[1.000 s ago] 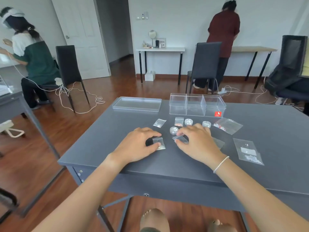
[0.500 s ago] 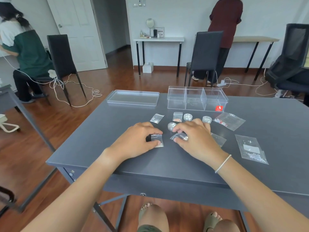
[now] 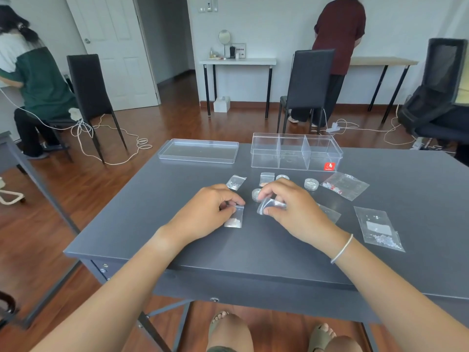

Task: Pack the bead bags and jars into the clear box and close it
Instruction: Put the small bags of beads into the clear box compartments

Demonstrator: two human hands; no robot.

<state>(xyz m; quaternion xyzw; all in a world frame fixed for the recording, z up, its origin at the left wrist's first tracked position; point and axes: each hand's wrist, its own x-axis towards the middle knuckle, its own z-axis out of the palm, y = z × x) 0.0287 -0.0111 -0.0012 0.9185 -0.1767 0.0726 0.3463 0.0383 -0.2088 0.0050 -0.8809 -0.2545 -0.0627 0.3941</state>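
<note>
We pinch a bag point(image 3: 234, 216) in the left hand point(image 3: 208, 212), another point(image 3: 270, 206) in the right hand point(image 3: 291, 207); next, into the empty box point(image 3: 295, 152).

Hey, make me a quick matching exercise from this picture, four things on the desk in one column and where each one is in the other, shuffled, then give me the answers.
Things:
1. clear box
2. lid
3. bag of white beads
4. bag with red beads

Places:
A. flat on the desk, left of the box
B. pinched in the grip of the left hand
C. far edge of the desk, open, compartments empty
D. lying just right of the jars

Pairs: 1-C, 2-A, 3-B, 4-D
</note>
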